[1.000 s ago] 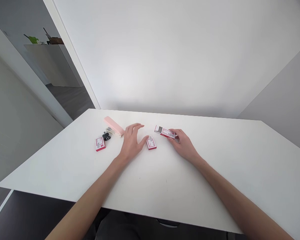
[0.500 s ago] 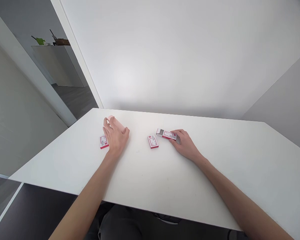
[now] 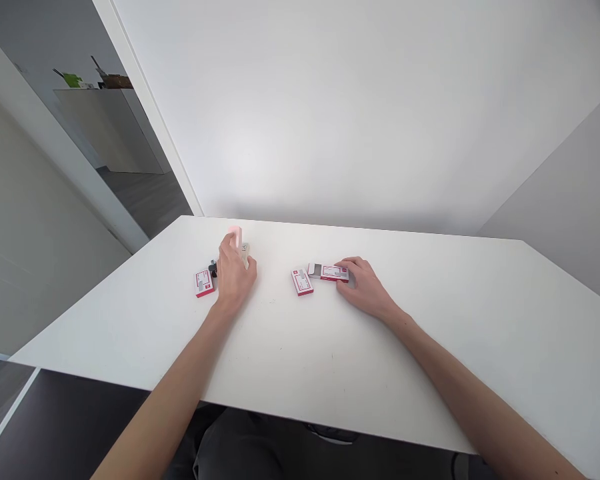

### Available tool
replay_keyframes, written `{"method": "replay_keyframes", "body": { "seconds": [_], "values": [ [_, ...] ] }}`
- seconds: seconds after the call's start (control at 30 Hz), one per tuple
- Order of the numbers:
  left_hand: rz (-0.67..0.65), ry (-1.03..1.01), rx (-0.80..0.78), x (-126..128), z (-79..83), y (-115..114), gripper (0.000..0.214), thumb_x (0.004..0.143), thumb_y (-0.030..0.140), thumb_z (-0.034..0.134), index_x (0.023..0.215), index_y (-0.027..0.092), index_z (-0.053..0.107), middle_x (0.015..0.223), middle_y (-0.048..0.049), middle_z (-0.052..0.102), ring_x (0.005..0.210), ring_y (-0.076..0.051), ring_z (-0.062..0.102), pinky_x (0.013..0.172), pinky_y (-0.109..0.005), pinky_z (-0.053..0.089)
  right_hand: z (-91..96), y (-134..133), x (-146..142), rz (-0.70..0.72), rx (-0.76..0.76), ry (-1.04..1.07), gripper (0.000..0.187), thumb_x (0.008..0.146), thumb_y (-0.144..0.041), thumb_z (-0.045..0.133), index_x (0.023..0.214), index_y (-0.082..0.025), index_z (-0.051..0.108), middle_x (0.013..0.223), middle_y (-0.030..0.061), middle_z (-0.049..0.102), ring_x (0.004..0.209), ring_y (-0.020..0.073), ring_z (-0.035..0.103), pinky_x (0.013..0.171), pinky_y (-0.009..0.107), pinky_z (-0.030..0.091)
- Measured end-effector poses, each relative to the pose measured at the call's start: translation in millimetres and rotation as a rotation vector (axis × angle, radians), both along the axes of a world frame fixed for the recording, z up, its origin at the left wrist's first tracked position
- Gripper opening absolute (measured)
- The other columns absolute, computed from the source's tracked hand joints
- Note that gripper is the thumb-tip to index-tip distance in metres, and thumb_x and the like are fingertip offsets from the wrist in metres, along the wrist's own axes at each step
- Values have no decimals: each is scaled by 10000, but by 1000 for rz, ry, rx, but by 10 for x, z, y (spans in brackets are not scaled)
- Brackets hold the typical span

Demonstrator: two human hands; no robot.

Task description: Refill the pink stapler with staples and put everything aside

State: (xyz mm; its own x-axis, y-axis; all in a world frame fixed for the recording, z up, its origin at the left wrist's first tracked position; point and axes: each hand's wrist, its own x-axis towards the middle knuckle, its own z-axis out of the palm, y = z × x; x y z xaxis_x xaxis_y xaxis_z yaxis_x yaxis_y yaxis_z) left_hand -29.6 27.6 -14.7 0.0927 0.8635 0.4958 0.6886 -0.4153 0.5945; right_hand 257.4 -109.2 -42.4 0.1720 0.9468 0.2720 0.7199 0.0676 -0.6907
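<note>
Left hand (image 3: 235, 277) grip clenched around pink stapler (image 3: 236, 235), lifting one end off surface (image 3: 330, 347); right hand (image 3: 363, 287) pinches half-open staple box (image 3: 329, 272); loading not yet begun.

The left hand (image 3: 234, 275) hides most of the pink stapler (image 3: 236, 234); box labels are too small to read.

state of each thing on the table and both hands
pink stapler: gripped by the left hand, one end raised
open staple box: tray slid partly out, held by the right hand
middle staple box: closed, flat
left staple box: closed, flat
black clip: lying loose
</note>
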Motion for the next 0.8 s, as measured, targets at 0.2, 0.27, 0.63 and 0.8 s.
{"method": "replay_keyframes", "body": {
  "seconds": [0.2,0.27,0.63,0.8],
  "values": [
    [5,-8,-33,7,1,-1,614,929,267,568,1498,208,345,1221,-179,622,1187,-398,605,1013,-599,464,0,-10,-15,31,13,-23,390,880,-227,584,1256,-272,680,1339,89,610,1299,309,550,1085,514,499],
    [-13,3,-35,15,10,-11,583,956,281,531,1503,196,348,1237,-184,622,1197,-393,600,1020,-592,459,11,-16,-26,55,7,-44,386,891,-235,587,1264,-273,681,1344,85,610,1294,304,552,1090,509,495],
    [-12,66,29,38,-15,-3,593,937,277,558,1491,189,365,1358,-202,593,1235,-394,576,1058,-580,437,84,-62,-94,153,25,-88,300,962,-380,621,1238,-291,699,1327,83,623,1292,305,557,1072,504,504],
    [0,54,9,39,14,-20,501,974,266,490,1457,179,387,1223,-191,643,1138,-385,617,1005,-582,456,103,-68,-95,199,18,-83,299,949,-357,638,1235,-294,697,1333,85,624,1305,306,550,1081,508,497]
  ]
}}
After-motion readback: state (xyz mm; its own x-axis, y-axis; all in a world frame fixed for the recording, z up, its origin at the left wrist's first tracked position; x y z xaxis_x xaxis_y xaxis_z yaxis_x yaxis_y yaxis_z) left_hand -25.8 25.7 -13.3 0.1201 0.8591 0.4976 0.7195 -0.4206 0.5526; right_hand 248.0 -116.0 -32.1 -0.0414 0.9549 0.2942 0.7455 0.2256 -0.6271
